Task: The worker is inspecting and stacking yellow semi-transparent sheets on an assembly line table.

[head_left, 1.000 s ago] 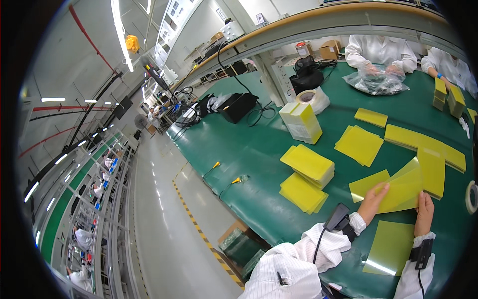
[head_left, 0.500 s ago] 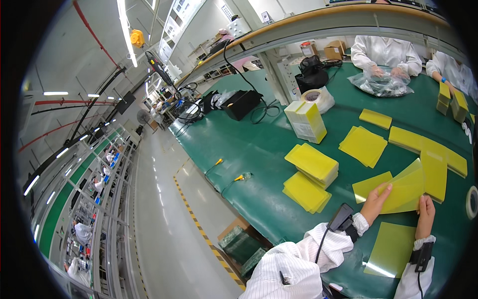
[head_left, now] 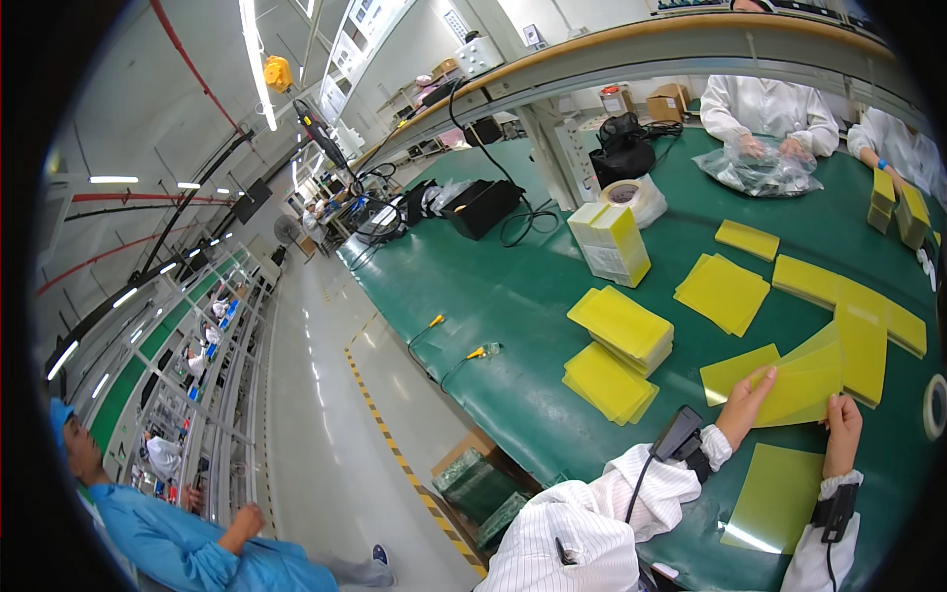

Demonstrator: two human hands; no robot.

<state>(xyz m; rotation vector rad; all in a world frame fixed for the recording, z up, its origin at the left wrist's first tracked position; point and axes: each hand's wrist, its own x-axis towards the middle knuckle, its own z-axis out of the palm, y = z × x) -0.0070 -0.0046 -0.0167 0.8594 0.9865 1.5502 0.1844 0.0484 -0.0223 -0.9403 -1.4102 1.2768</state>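
A thin, see-through yellow sheet [head_left: 801, 388], possibly more than one layer, is held up at a tilt between my hands. My left hand [head_left: 746, 405] pinches its left edge between thumb and fingers. My right hand [head_left: 842, 426] has its fingertips closed on the lower right corner. Under my wrists a single yellow-green sheet [head_left: 774, 493] lies flat and reflects a light. Just beyond my left hand another yellow sheet [head_left: 730, 373] rests on the green table. A tall yellow stack [head_left: 862, 350] stands behind the held sheet, partly covered by it.
More yellow stacks [head_left: 623, 326] lie left of my hands, with a loose fanned pile [head_left: 722, 293] farther back. Beyond stand a wrapped block [head_left: 610, 247] and a tape roll [head_left: 621, 192]. Two people in white work opposite, one handling a clear bag [head_left: 758, 170]. A tape ring [head_left: 935, 407] sits far right.
A person in blue clothes and cap has come into view in the aisle at lower left. My hands keep their hold on the yellow sheet, which has shifted only slightly.
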